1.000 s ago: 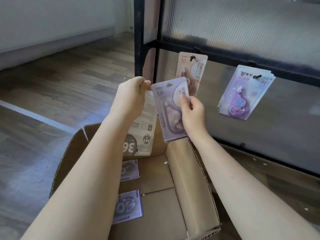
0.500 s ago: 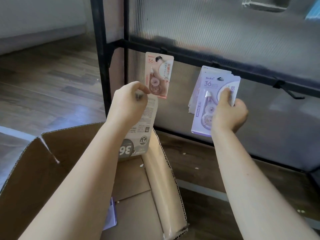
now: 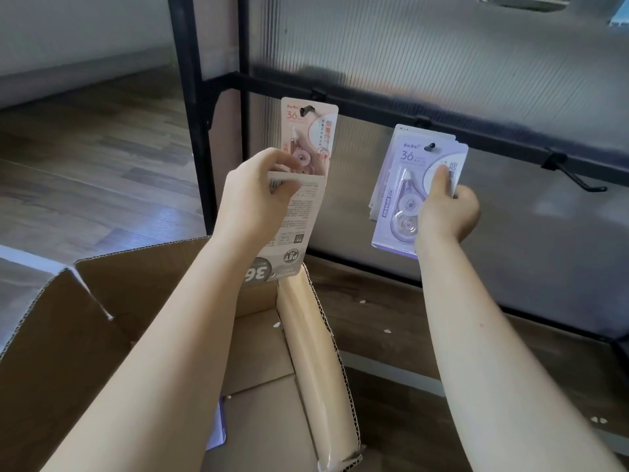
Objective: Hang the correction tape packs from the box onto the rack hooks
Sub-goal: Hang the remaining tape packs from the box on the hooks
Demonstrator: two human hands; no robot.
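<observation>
**Two hands at a display rack, each holding a correction tape pack**

A person is looking down along both bare forearms toward a black metal rack (image 3: 357,100) backed by ribbed translucent panels.

The right hand (image 3: 447,212) is gripping a purple correction tape pack (image 3: 408,192), thumb lying flat on its front and fingers curling round its right edge. This pack is sitting at the front of a small stack of purple packs, and the tip of a black hook (image 3: 430,147) is showing through the hole near its top.

The left hand (image 3: 255,195) is holding a second pack (image 3: 292,233) by one end, fingers curled over it and pinching it. This pack is hanging upside down with its printed back facing the viewer, a large "36" reading inverted at its lower end. Its bottom edge is hanging just above the box's far wall.

Just behind the left hand's fingers, a pink pack (image 3: 311,137) is hanging on the leftmost hook (image 3: 306,110). Further right along the rail, an empty hook (image 3: 575,177) is jutting forward.

Below the arms, an open cardboard box (image 3: 316,352) is standing on a wooden floor (image 3: 85,158), its flaps raised. A sliver of another purple pack (image 3: 219,424) is peeking out from under the left forearm, inside the box.
</observation>
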